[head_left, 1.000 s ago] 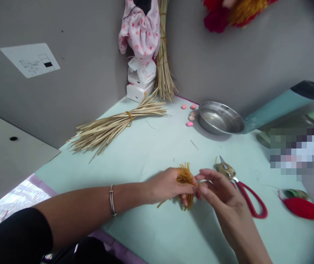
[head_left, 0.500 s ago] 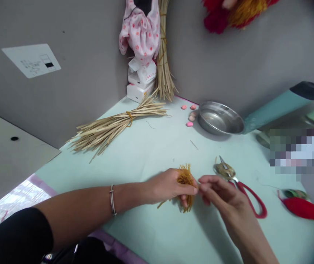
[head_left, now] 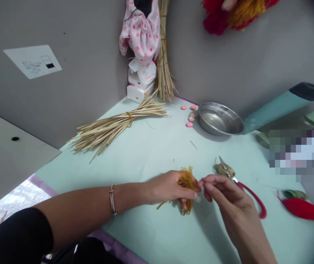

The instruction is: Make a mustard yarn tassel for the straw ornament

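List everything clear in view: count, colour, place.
Yarn bundle: 1, mustard, in left hand
Scissors: 1, red-handled, behind right hand
Straw bundles: 2, tan, one on table, one upright in corner
Bowl: 1, silver, table's back
Small pieces: several, pink, left of bowl
Bottle: 1, teal, right of bowl
Boxes: 2, white, far corner
Cloth: 1, spotted pink, above boxes
Label: 1, white, left wall
Tassels: count unclear, red-gold, top right
Red bundle: 1, red-orange, right edge
Table: 1, pale green, beneath
Hands: 2, bare, over table
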{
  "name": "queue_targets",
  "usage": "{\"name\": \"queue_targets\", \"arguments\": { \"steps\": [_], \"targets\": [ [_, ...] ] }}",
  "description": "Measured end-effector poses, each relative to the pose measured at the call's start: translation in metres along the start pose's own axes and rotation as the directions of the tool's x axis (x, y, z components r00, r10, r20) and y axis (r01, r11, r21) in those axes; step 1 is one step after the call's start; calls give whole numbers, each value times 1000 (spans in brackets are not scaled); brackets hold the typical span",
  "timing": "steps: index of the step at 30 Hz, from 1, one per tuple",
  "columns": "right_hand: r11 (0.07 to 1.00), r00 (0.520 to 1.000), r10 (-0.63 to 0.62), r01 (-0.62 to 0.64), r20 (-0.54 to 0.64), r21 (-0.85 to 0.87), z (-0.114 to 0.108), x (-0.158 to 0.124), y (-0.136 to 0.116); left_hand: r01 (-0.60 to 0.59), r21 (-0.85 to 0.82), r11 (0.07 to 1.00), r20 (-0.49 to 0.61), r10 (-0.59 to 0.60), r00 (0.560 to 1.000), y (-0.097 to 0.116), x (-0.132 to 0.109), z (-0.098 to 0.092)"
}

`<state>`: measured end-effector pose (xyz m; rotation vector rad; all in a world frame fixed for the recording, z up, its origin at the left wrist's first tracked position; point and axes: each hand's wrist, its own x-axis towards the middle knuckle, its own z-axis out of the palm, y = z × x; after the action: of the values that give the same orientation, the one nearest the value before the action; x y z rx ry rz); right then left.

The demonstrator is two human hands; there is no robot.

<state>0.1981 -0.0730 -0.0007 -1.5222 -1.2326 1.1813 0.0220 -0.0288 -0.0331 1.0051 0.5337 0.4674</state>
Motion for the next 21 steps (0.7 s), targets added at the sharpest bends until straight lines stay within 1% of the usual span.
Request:
{"name": "queue_targets", "arguments": {
  "steps": [2, 6, 9, 10, 14, 15, 17, 19, 21],
  "targets": [
    [999, 999, -12, 13, -44, 31, 1, -1, 0, 0, -22, 1000, 17, 0, 1000, 0, 0, 1],
    [999, 995, -49, 50, -83, 10, -4, 1, 3, -6, -132, 991, -52, -1, 999, 3, -1, 3],
    [999, 995, -38, 36, -89, -28, -7, 2, 6, -15, -148, 989, -82, 3, 997, 5, -1, 3],
    [999, 997, -32, 29, -70, -37, -8, 2, 7, -12, -146, 989, -83, 0, 997, 5, -1, 4],
    [998, 994, 26, -20, 105, -57, -6, 2, 6, 2, -112, 994, -61, -9, 998, 5, -1, 4],
    [998, 991, 38, -31, 125, -52, -5, 2, 5, 6, -102, 995, -46, -10, 999, 5, -2, 4],
    [999, 994, 41, -42, 101, 3, -3, 1, 2, 30, -95, 995, 3, -30, 1000, 6, -3, 4],
    [994, 999, 32, -36, 35, 99, -2, 1, -2, 70, -96, 993, 51, -66, 997, 7, -3, 5],
    [987, 999, 16, -11, -28, 162, -2, 0, -4, 91, -95, 991, 68, -84, 994, 8, -4, 5]
  ]
}}
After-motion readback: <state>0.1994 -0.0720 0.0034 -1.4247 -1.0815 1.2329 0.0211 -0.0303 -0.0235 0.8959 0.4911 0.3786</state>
